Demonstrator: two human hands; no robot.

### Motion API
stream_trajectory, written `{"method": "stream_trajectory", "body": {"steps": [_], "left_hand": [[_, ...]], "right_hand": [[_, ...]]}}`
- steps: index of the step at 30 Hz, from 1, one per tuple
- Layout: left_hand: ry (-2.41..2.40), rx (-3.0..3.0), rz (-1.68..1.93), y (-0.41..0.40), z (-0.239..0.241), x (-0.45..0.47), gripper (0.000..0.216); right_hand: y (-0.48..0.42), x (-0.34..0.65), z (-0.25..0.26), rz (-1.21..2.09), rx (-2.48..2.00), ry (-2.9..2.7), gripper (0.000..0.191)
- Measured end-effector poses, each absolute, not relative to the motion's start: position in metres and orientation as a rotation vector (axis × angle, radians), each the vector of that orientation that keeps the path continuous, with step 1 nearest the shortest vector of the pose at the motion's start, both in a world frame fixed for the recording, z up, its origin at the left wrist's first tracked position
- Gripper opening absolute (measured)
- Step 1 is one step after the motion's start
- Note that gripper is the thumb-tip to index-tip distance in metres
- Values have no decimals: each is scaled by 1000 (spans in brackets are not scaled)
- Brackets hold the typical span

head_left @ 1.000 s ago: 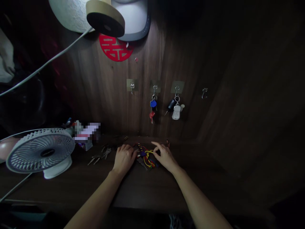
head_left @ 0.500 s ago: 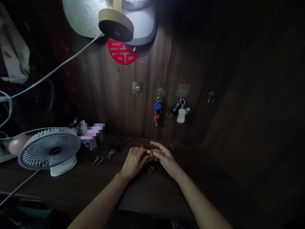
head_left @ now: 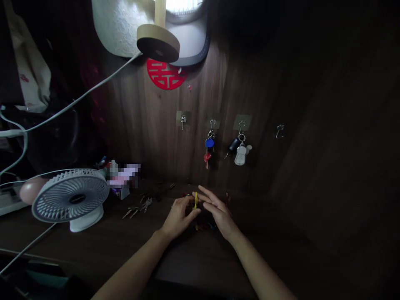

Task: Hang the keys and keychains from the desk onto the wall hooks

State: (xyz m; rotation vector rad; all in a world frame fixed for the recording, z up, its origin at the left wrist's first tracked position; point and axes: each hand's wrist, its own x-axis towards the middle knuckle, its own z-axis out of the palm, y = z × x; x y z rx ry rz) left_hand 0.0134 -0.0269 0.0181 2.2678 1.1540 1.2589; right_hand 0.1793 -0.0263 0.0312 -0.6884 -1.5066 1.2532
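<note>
A thin yellow band (head_left: pixel 196 200), apparently a loop like a rubber band or hair tie, stands upright between the fingertips of both hands, just above the dark shelf. My left hand (head_left: pixel 180 216) comes at it from the left; its fingers touch the band and its thumb lies lower and apart. My right hand (head_left: pixel 219 213) meets it from the right with a fingertip at the loop, the index finger stretched out above. Exactly how the fingers hook the band is too small to tell. Small coloured pieces (head_left: pixel 206 227) lie beneath my hands, partly hidden.
Loose keys (head_left: pixel 146 204) lie left of my hands, beside a white fan (head_left: pixel 75 199). On the wooden wall, hooks (head_left: pixel 183 121) hold a key ring with blue and red keys (head_left: pixel 209 143) and a set with a white fob (head_left: pixel 240 155). A lamp base (head_left: pixel 158 43) hangs above.
The yellow band has gone from a slanted loop to a narrow upright one. My left thumb has moved away from the other fingers. The whole view has shifted slightly.
</note>
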Motion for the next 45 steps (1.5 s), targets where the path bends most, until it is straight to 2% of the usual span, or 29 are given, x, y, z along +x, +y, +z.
{"method": "stream_trajectory", "body": {"steps": [3,9,16,22,33,45], "left_hand": [[1118,2174,1275,-23,17,14,22],[1118,2023,1287,-19,15,14,34],[1154,2034,1316,-20,16,13,35],[1130,2090,1292,-22,17,15,36],[1124,2263,1136,-26,17,11,34],[1146,2342,1130,-18,7,11,26]], "right_hand": [[-28,178,34,1162,-749,-1521,48],[-24,181,31,995,-876,-1536,42],[-15,183,22,860,-896,-1454,38],[-19,177,25,1025,-837,-1470,49],[-22,184,34,1229,-658,-1119,43],[1,287,95,626,-774,-853,22]]}}
